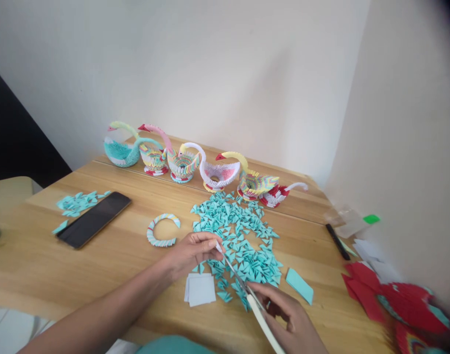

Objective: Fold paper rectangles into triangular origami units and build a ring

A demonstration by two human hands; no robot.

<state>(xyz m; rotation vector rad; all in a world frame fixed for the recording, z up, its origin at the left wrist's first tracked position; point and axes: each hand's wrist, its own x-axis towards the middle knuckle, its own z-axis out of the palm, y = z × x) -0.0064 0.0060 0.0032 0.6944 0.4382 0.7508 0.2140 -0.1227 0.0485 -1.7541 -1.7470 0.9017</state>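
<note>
My left hand [195,250] pinches a small piece of white paper [219,247] between thumb and fingers. My right hand [287,317] grips a pair of scissors [260,314] with off-white handles, and the blade tips reach the white paper. Below both hands spreads a big pile of folded turquoise paper triangles [243,221]. Several square white paper sheets [201,289] lie stacked just under my left wrist. To the right of the pile rests a folded turquoise paper strip [299,286]. A curved piece of stacked striped paper [151,231] lies left of my left hand.
Several folded-paper swans [219,174] stand in a row along the back. A black phone [94,220] and a smaller turquoise triangle heap [79,202] are at left. Red paper [363,287], a black pen-like object [337,242] and white scraps [376,260] lie near the right wall.
</note>
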